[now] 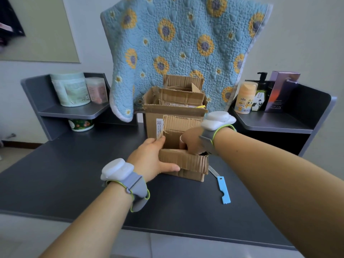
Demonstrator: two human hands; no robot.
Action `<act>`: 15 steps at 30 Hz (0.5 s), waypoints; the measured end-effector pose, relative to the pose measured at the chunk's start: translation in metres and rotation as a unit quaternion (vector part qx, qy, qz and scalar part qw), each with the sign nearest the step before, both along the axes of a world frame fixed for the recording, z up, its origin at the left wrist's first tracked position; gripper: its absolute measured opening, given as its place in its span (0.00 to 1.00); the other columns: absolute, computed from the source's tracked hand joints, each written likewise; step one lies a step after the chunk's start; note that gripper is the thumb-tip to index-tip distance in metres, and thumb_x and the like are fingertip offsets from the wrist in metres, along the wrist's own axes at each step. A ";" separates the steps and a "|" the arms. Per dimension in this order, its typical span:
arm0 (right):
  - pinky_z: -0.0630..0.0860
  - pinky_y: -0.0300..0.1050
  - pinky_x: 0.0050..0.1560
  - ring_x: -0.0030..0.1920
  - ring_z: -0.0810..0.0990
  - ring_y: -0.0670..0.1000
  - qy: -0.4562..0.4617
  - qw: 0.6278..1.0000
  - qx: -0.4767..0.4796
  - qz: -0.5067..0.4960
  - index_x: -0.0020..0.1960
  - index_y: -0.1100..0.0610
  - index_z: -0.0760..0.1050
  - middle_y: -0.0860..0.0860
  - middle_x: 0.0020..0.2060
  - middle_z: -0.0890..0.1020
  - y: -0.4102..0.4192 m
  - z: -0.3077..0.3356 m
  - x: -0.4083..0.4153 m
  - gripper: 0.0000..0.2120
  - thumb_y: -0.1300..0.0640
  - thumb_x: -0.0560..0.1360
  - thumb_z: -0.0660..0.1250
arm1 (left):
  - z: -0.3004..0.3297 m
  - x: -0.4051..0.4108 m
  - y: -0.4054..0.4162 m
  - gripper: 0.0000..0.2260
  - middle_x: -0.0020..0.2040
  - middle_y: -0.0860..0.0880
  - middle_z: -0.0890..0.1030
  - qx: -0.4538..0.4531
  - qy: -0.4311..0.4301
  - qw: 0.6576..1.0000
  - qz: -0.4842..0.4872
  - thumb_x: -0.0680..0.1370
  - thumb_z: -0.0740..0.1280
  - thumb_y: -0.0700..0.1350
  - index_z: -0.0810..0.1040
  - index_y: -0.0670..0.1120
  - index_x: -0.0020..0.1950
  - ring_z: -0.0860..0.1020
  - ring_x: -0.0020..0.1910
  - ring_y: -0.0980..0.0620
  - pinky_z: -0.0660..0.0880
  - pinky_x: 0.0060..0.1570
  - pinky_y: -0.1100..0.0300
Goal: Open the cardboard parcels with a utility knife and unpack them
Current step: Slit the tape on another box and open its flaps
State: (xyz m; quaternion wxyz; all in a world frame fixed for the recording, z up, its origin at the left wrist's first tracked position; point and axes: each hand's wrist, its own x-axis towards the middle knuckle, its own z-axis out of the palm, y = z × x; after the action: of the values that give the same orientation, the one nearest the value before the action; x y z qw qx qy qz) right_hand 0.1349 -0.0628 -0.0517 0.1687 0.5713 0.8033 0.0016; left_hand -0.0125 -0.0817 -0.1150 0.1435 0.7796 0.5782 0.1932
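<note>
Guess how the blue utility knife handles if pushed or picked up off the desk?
The utility knife looks flat and thin, so it would likely slide, not roll. Its plastic body suggests light weight. The bare blade end pointing at the small box makes that end risky to pinch.

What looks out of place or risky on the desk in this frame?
The blue utility knife lies on the desk right of the small cardboard box with its blade extended, the tip close to the box. The right hand reaches into that box just above it; the left hand holds the box's side.
</note>
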 end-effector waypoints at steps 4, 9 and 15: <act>0.72 0.41 0.53 0.58 0.77 0.53 0.082 0.996 0.031 0.021 0.63 0.53 0.75 0.52 0.59 0.79 0.000 -0.001 0.010 0.17 0.60 0.75 0.62 | 0.002 -0.002 0.003 0.47 0.72 0.50 0.63 -0.008 -0.021 1.000 -0.005 0.64 0.73 0.62 0.54 0.51 0.75 0.64 0.69 0.50 0.66 0.64 0.56; 0.72 0.39 0.51 0.53 0.77 0.50 0.196 0.977 0.066 0.043 0.62 0.50 0.74 0.49 0.55 0.80 0.001 0.002 0.023 0.19 0.54 0.72 0.68 | 0.005 -0.003 0.004 0.48 0.71 0.51 0.64 0.019 -0.037 0.999 0.003 0.62 0.74 0.62 0.54 0.51 0.75 0.65 0.69 0.50 0.65 0.62 0.58; 0.72 0.38 0.50 0.45 0.75 0.44 0.310 0.944 0.103 0.044 0.61 0.49 0.74 0.46 0.51 0.78 -0.003 0.005 0.027 0.22 0.52 0.68 0.72 | 0.012 -0.010 0.007 0.49 0.72 0.51 0.63 0.033 -0.042 0.999 0.011 0.61 0.75 0.62 0.54 0.52 0.75 0.64 0.69 0.50 0.65 0.65 0.56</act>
State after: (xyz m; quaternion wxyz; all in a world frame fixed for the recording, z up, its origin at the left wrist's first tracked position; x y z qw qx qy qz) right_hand 0.1617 -0.0662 -0.0468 -0.1486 0.5217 0.8357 -0.0853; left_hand -0.0221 -0.0750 -0.1028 0.1398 0.7685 0.5739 0.2459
